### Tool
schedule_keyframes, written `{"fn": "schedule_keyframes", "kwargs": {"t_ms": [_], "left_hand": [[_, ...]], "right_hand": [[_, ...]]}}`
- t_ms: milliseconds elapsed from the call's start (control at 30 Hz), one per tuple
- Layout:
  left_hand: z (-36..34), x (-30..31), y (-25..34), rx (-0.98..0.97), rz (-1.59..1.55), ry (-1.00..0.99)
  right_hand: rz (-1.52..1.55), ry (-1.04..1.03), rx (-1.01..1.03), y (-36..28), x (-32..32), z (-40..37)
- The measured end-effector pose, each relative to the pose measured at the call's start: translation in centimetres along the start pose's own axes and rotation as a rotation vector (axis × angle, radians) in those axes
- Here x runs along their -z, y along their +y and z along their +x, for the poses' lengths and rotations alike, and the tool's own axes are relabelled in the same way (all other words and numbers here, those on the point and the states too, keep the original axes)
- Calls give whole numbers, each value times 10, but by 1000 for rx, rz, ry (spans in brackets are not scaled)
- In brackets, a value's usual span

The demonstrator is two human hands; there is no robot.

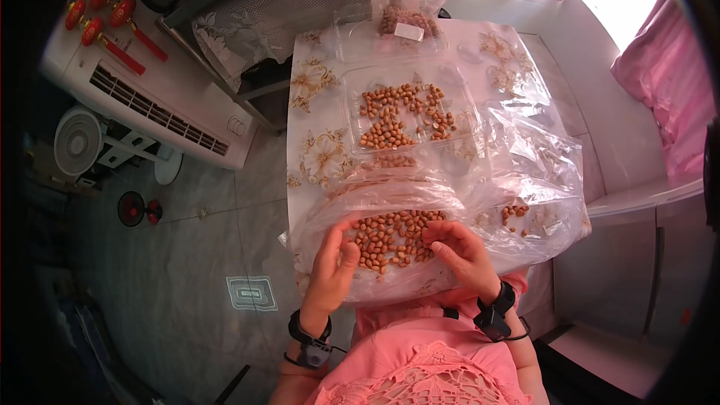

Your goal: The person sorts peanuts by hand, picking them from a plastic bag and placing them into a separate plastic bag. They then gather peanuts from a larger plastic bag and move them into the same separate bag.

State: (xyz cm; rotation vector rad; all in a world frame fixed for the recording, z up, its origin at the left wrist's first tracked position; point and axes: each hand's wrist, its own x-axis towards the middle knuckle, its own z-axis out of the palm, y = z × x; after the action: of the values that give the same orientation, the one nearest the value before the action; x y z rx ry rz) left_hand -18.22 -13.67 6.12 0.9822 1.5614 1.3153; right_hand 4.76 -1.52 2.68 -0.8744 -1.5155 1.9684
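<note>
Curled loosely, the left hand stands on its edge at the left rim of the heap of peanuts. Its thumb and fingertips touch the outermost nuts, but I cannot tell whether one is pinched between them. A dark wrist band circles the arm below it.

The heap lies between the two hands, just ahead of the person's chest, and its long axis runs left to right from one hand to the other. The nuts are small, oval and reddish-brown with a matt skin, packed one layer deep on a crumpled clear plastic bag that is glossy and full of creases.

The right hand rests palm down at the heap's right end, fingers bent and relaxed over the nuts, holding nothing that I can make out. Both hands touch the heap, and the right covers more of it.

Further right, well apart from that hand, a small cluster of nuts lies in the folds of the plastic. Beyond the heap, a shallow clear tray holds more peanuts on the flower-printed tablecloth.
</note>
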Motion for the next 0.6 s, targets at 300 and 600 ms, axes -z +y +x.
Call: {"fn": "schedule_keyframes", "kwargs": {"t_ms": [300,600], "left_hand": [[9,-8,-9,-128,579,179],[16,-7,-19,-118,670,144]], "right_hand": [[-30,16,27,0,0,-1],[-68,-8,5,-1,1,-1]]}}
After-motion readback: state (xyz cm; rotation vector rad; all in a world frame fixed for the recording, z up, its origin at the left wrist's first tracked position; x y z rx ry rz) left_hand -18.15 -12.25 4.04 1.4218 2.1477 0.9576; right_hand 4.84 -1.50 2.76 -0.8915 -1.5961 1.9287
